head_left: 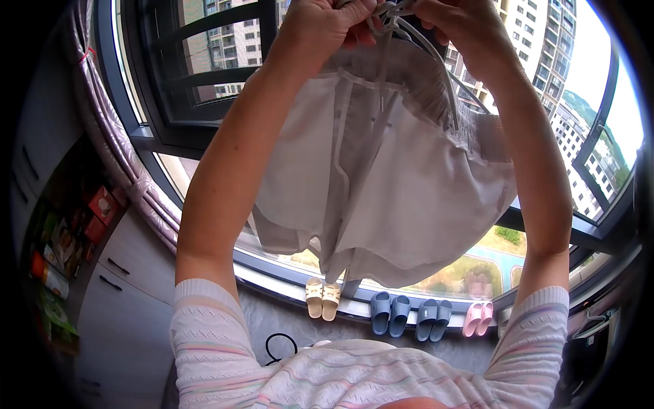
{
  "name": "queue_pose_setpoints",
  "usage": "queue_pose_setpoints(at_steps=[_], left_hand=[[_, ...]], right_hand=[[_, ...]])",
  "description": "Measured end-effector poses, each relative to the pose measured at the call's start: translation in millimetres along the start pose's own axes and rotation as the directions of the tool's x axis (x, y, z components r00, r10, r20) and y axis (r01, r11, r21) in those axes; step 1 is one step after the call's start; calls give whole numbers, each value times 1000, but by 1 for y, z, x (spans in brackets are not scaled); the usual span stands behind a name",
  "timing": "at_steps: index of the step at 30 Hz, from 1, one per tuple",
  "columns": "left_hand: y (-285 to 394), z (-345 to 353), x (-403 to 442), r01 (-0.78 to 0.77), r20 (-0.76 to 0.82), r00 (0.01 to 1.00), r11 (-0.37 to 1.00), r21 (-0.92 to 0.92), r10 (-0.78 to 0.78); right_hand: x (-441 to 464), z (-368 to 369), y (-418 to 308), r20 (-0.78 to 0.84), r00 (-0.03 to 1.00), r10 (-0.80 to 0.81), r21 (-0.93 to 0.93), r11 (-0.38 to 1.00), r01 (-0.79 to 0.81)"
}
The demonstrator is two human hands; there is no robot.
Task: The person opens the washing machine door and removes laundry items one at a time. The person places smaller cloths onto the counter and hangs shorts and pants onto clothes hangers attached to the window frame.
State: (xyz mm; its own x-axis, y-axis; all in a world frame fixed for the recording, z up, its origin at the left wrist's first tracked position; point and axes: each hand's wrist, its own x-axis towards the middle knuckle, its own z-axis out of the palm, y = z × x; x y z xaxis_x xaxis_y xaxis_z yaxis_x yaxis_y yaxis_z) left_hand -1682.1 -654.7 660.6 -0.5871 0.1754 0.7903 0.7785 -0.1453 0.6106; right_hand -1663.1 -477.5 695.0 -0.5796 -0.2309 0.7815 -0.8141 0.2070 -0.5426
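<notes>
A pair of light grey shorts hangs in front of the window, its gathered elastic waistband uppermost and its legs spread below. Thin curved bars of a pale clothes hanger pass into the waist. At the top edge, a pale drawstring is looped near the hanger's top, and one length dangles over the front. My left hand is closed with fingertips pinched at this knot. From the other side, my right hand pinches a strand of the cord. The exact grip is partly cut off by the frame.
Slippers line the window ledge: a beige pair, two blue pairs and a pink pair. A tied curtain and cabinets with packaged goods stand left. Dark window frames surround the shorts; tall buildings show outside.
</notes>
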Motion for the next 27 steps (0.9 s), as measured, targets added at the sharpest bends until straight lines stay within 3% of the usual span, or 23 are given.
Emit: queue_pose_setpoints(at_steps=[1,5,7,10,14,17,19,21,24,25,27], left_hand=[[1,1,-1,-5,-19,1000,1000,23,6],[0,-4,-1,-26,-96,995,998,61,32],[-2,-13,1,-21,-114,992,979,201,45],[-12,-36,4,-17,-133,989,929,369,71],[-20,-45,-4,-28,-71,995,870,492,71],[-16,-74,5,-88,-109,974,776,624,198],[-24,-92,13,82,-142,990,714,695,24],[-23,-101,10,270,-165,960,588,762,-226],[-27,-113,12,334,-174,905,395,856,-387],[-25,-113,13,358,-196,872,312,880,-449],[-22,-114,6,412,-198,844,366,835,-498]], right_hand=[[-1,-1,-1,17,999,30,78,996,-31],[-3,-9,-1,99,995,26,42,999,-30],[-9,-23,-1,162,987,0,26,1000,-5],[-19,-53,20,248,966,-71,-283,948,142],[-40,-67,29,367,929,-41,-321,932,168],[-44,-86,25,234,972,-7,-445,889,113],[-45,-97,39,159,967,199,-612,789,-62],[-48,-103,47,171,872,458,-744,641,-191],[-48,-111,67,216,715,665,-735,592,-330],[-48,-112,71,217,709,671,-695,616,-370],[-50,-114,77,222,699,680,-605,658,-449]])
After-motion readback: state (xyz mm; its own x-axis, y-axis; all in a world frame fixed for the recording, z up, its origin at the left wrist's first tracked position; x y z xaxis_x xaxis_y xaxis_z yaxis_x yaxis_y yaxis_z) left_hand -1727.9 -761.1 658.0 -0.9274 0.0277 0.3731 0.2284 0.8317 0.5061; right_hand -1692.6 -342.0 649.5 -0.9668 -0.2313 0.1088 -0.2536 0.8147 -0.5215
